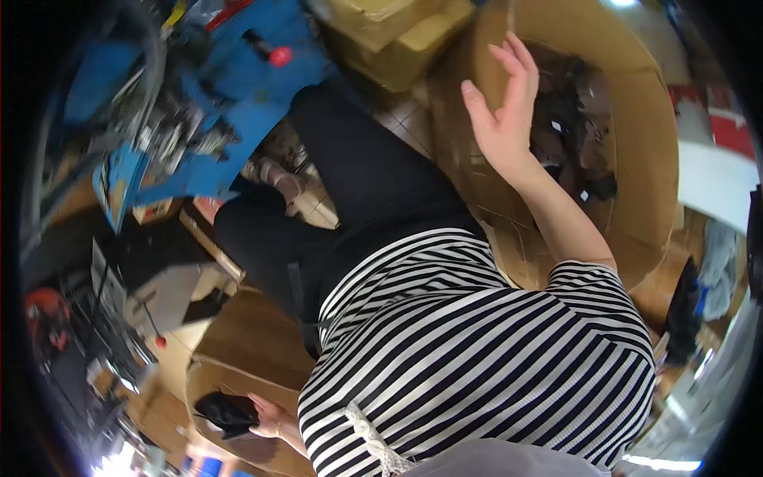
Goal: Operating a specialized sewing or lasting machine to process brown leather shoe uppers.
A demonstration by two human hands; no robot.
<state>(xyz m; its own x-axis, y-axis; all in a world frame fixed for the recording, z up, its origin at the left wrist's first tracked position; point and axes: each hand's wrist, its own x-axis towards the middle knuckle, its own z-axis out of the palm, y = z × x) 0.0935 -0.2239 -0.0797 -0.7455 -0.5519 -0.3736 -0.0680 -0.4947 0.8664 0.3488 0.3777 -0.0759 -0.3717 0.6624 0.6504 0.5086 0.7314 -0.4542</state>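
Note:
At the lower left, my left hand [270,417] grips a limp black piece [226,414], perhaps fabric or leather, over an open cardboard box [246,381]. Its exact kind does not show. My right hand [507,119] is raised at the upper right, fingers stretched out and thumb apart, with nothing in it. Behind and beneath that hand stands a large open carton [644,199]. Several dark pieces [574,127] lie inside the carton, some bearing small white labels.
A blue worktable [278,87] with metal parts and a red ball knob [280,56] stands before my knees. Closed cardboard boxes [389,40] are stacked beyond. More machinery [103,318] stands at the left. A white surface [719,179] lies at the far right.

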